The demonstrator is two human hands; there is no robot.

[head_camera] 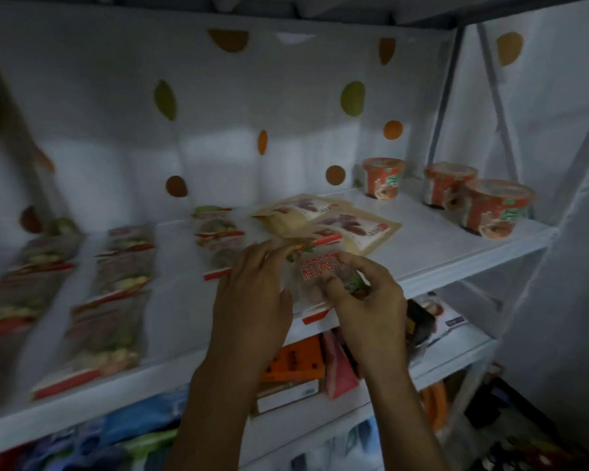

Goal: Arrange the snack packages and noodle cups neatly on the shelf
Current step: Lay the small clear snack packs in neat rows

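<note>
My left hand [252, 294] and right hand [364, 300] sit close together at the front edge of the shelf [439, 243], both pinching one clear snack packet [315, 277] with red lettering; the left takes its upper left corner near the red strip, the right nips its right side between thumb and fingers; the packet spans the gap between them, its lower end hanging just past the shelf lip. I judge the two-sided grip is there to keep the floppy film flat and square so it can be laid down straight; one hand alone would let it sag. Just behind the packet lie the beige packages [340, 222], overlapping and askew; they look like the untidy patch yet to be sorted. To the left run three rows of similar packets: the nearest row [218, 239], the middle row [123, 266], the far row [31, 283]; blurred, but lined front to back, which suggests where this one belongs. Well to the right stand three noodle cups [447, 185], upright, apart from the hands. Below, a lower shelf [463, 346] holds boxes and bags I cannot make out well.
</note>
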